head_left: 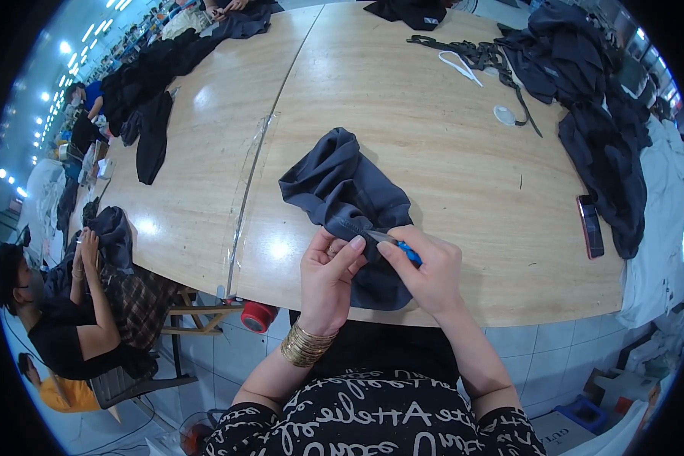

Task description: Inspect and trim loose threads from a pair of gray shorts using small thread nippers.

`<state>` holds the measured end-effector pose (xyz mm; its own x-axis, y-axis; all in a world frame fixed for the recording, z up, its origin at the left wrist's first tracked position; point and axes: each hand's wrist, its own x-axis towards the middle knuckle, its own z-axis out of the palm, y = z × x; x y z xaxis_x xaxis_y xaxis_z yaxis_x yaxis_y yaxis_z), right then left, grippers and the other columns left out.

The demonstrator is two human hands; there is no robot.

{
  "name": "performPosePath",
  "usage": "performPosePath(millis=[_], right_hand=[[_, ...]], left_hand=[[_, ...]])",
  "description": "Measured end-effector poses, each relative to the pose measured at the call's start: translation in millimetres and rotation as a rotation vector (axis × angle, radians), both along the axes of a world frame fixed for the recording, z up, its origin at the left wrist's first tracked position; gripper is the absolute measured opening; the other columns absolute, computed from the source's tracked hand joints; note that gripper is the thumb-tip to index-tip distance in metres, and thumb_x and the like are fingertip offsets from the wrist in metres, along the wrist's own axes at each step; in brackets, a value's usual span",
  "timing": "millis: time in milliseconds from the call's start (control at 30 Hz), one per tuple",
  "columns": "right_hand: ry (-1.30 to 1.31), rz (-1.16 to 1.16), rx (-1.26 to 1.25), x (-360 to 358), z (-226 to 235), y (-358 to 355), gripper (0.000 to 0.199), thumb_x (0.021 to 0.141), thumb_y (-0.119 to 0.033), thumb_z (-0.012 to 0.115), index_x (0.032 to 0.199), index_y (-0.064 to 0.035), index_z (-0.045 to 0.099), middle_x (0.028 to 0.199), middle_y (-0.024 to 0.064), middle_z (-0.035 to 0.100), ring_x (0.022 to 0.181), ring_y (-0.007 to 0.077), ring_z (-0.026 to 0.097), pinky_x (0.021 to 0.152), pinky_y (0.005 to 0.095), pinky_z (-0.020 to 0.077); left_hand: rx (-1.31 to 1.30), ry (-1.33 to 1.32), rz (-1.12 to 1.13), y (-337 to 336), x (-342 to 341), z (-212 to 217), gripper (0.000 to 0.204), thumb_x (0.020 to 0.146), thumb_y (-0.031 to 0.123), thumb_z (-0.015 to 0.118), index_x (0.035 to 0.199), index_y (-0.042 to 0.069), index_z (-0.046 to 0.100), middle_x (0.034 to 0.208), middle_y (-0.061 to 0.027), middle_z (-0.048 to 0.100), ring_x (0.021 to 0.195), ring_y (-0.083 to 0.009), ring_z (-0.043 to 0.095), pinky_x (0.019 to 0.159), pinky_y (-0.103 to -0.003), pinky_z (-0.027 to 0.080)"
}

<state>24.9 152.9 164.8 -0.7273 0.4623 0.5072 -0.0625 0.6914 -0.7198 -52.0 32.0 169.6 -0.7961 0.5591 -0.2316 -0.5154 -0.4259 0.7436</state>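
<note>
A dark grey-blue garment (349,178) lies bunched on the wooden table in front of me, part of it hanging toward the near edge. With thumb and fingers, my left hand (328,270) pinches a stitched seam of this cloth; gold bangles circle that wrist. My right hand (429,270) is closed around small thread snips (410,254) with blue handles. Their metal blades point left and meet the cloth just beside my left thumb. Whether the blades are apart or together is too small to tell.
At the table's right edge are a pile of dark garments (596,137), a phone (590,226), white cloth (661,220) and a black strap (479,55). A taped seam (254,163) splits the tabletop. A seated person (68,319) handles dark cloth at left. Below hangs a red object (258,317).
</note>
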Motion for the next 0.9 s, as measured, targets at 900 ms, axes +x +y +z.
performPosePath(millis=[900], right_hand=[[0.125, -0.138, 0.249, -2.5, -9.3, -6.0, 0.023, 0.071, -0.020, 0.073, 0.086, -0.0071, 0.062, 0.062, 0.0029, 0.054, 0.053, 0.0186, 0.050, 0.046, 0.0292, 0.0367]], left_hand=[[0.018, -0.131, -0.086, -6.9, -0.8, 5.1, 0.023, 0.087, 0.010, 0.059, 0.108, 0.007, 0.052, 0.095, -0.0023, 0.063, 0.087, -0.0090, 0.061, 0.080, -0.025, 0.050]])
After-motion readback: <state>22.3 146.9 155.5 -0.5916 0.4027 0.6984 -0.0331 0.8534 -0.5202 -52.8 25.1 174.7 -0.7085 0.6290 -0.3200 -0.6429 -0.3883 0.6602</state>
